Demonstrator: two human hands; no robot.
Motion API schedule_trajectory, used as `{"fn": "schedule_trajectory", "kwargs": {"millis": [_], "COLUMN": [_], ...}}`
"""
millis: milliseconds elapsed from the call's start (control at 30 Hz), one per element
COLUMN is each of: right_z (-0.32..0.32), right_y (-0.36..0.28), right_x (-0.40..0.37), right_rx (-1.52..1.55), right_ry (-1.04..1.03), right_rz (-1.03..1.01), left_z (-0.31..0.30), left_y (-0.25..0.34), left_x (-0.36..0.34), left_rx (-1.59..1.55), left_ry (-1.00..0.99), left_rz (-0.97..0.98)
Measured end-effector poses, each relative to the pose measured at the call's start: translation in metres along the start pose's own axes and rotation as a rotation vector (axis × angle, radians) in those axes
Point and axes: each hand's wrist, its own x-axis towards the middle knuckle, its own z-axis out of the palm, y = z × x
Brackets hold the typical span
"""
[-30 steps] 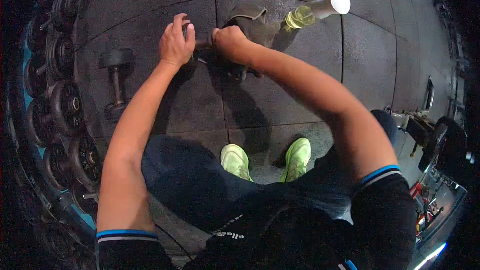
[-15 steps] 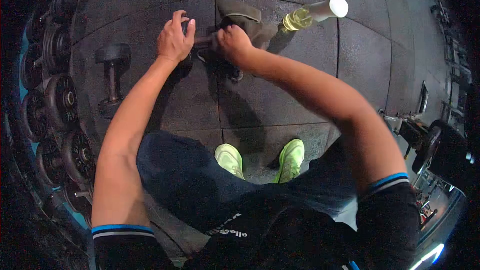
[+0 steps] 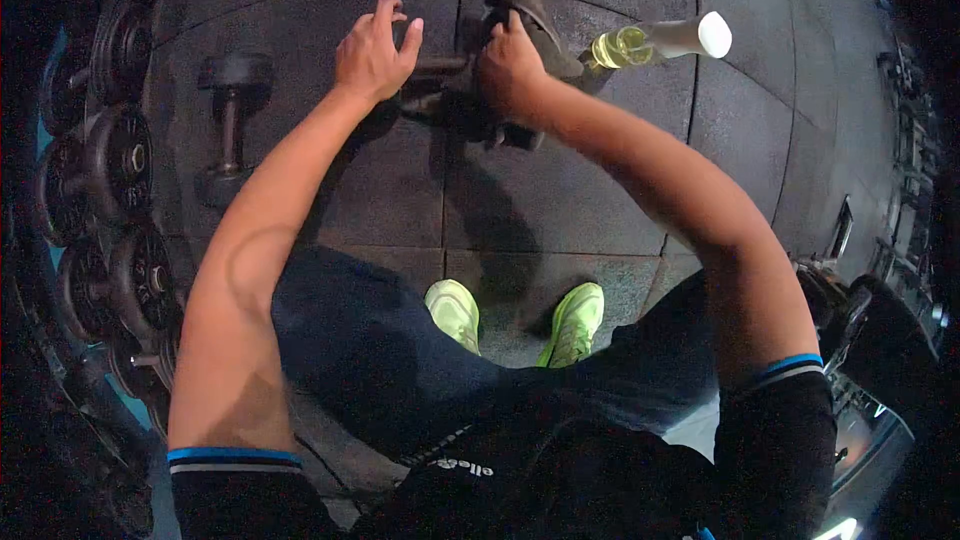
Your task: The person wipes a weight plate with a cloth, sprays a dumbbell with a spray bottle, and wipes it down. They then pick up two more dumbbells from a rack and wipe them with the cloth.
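My left hand (image 3: 376,58) is curled over the left end of a dark dumbbell (image 3: 440,66) lying on the floor; its palm hides most of that end. My right hand (image 3: 512,62) is closed on a dark grey-brown cloth (image 3: 545,32), pressed against the dumbbell's right end. Cloth covers much of that end, and a part of it hangs below the handle. Just right of the cloth, a spray bottle (image 3: 622,46) with yellow liquid and a white top stands on the floor.
A second dumbbell (image 3: 231,125) lies on the floor to the left. Beyond it is a rack of dumbbells (image 3: 125,155). My light green shoes (image 3: 575,320) are on the dark floor tiles (image 3: 580,205). Gym equipment (image 3: 865,330) stands at the right.
My right hand and the cloth have moved right, away from my left hand, toward the dumbbell's right end. My left hand keeps its place on the dumbbell. The view has shifted slightly.
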Motion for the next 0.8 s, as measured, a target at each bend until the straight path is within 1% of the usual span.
{"fn": "schedule_trajectory", "kwargs": {"millis": [67, 133, 167, 200, 233, 300, 367, 433, 533, 600, 633, 667, 700, 733, 767, 800], "right_z": [-0.011, -0.018, -0.015, 0.010, 0.013, 0.007, 0.011, 0.013, 0.029, -0.004, -0.013, -0.001, -0.001, -0.012, -0.025, -0.038], "right_y": [-0.011, -0.002, 0.003, 0.009, 0.018, 0.031, 0.029, 0.013, -0.021, -0.029, -0.029, -0.037, -0.041, -0.042, -0.042, -0.038], "right_x": [-0.027, -0.038, -0.045, -0.042, -0.033, -0.003, 0.008, 0.008, -0.035, -0.059, -0.063, -0.064, -0.055, -0.036, -0.016, 0.004], "right_rx": [-0.048, 0.012, 0.042, 0.062, 0.107, 0.203, 0.192, 0.181, 0.019, 0.488, 0.721, 0.943, 1.201, 1.456, 1.709, 1.881], "right_ry": [0.021, 0.027, 0.021, 0.274, 0.209, 0.095, 0.143, 0.161, 0.455, 0.159, 0.007, 0.421, 0.535, 0.648, 0.757, 0.698], "right_rz": [-0.024, -0.081, -0.112, -0.100, -0.083, -0.042, -0.003, 0.060, -0.005, -0.093, -0.134, -0.009, 0.174, 0.369, 0.575, 0.700], "left_z": [0.000, 0.002, 0.002, 0.002, 0.004, 0.008, 0.007, 0.008, 0.008, 0.011, 0.009, 0.008, 0.007, 0.015, 0.022, 0.026], "left_y": [-0.001, -0.007, -0.008, -0.009, -0.010, -0.012, -0.014, -0.014, -0.014, -0.017, -0.016, -0.015, -0.015, -0.033, -0.040, -0.046], "left_x": [0.001, 0.000, 0.001, 0.007, 0.013, 0.026, 0.028, 0.024, 0.020, 0.011, 0.012, 0.009, 0.007, 0.009, 0.009, 0.011], "left_rx": [0.007, -0.031, -0.064, -0.101, -0.139, -0.149, -0.165, -0.170, -0.158, -0.161, -0.238, -0.314, -0.389, -0.272, -0.277, -0.281], "left_ry": [0.009, 0.039, 0.012, -0.012, -0.042, -0.024, -0.035, -0.026, 0.008, 0.043, 0.062, 0.080, 0.097, 0.158, 0.179, 0.204], "left_rz": [0.032, 0.083, 0.034, -0.008, -0.045, -0.045, -0.082, -0.092, -0.055, -0.012, -0.028, -0.051, -0.076, 0.076, 0.055, 0.036]}}
